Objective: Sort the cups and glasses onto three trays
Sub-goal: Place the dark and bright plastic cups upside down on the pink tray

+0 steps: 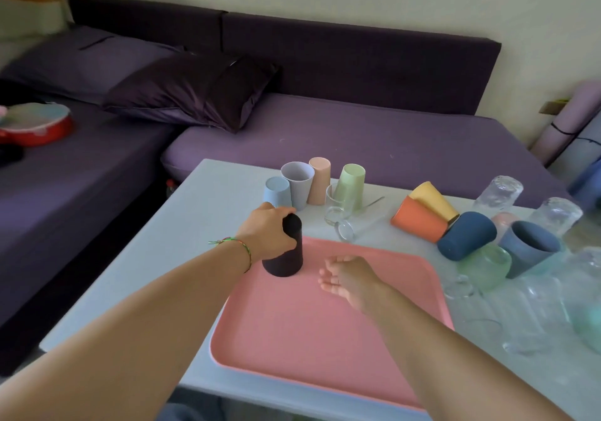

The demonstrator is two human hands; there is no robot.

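Toward eleven o'clock on the flat pink plastic tray (292, 339), at its far-left corner: tall dark purple plastic cup (286, 258), mouth down, closed base up. Clasped around the upper wall by the left hand (266, 232), fingers curled over the base, braided thread bracelet (242, 248) at the wrist. Cannot tell whether set down on the tray or held just above it.

Over the tray's one o'clock part: right hand (348, 277), palm up, fingers loosely bent, holding nothing.

Probably light, stiff and matt rather than slippery; unlikely to break if knocked. Best taken around the wall near the narrower base end, with a firm wrap, since a tapered side may slide through the fingers.

Beyond the tray at twelve o'clock, on the pale table (162, 258): cluster of pastel plastic cups (297, 180), some upright and some inverted, with small clear glasses (344, 222) just beside. At two o'clock: orange plastic cup (418, 220), yellow plastic cup (432, 198) and navy plastic cup (466, 235) tipped over, touching. Further right, textured clear tumblers (497, 193) and a green-tinted glass (486, 267): likely heavier, slick and fragile, better lifted singly around the middle.

No brand, label or writing legible anywhere.
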